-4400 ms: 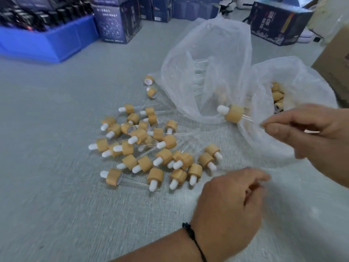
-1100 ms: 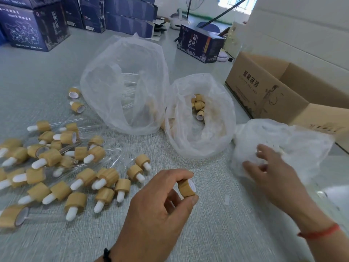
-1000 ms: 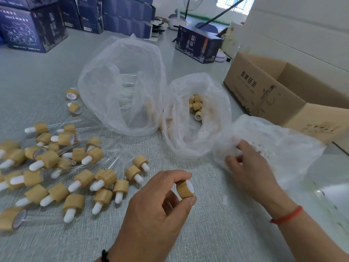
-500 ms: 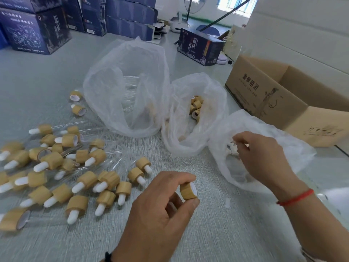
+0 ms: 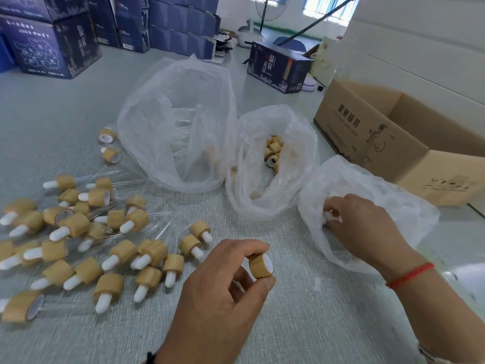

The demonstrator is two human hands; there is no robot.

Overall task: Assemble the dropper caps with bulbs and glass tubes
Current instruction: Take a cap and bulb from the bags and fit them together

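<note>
My left hand (image 5: 220, 292) hovers above the table near its front and pinches a bamboo-coloured dropper cap (image 5: 260, 266) between thumb and forefinger, white lining facing right. My right hand (image 5: 367, 227) reaches into the mouth of the right-hand plastic bag (image 5: 388, 190), where its fingertips pinch a small white bulb (image 5: 330, 216). The middle bag (image 5: 249, 164) holds loose caps (image 5: 274, 152). The tall bag (image 5: 162, 132) holds clear glass tubes (image 5: 183, 122). Several assembled droppers (image 5: 91, 232) lie in a heap on the left.
An open cardboard box (image 5: 388, 143) stands at the right, just behind the bulb bag. Dark blue cartons (image 5: 52, 43) are stacked at the back left, and one more (image 5: 278, 67) sits at the back centre. Two loose caps (image 5: 111, 155) lie beside the tall bag.
My right hand has moved from the outside of the right bag into its mouth and closed its fingertips on a white bulb. My left hand has kept hold of the cap, almost still.
</note>
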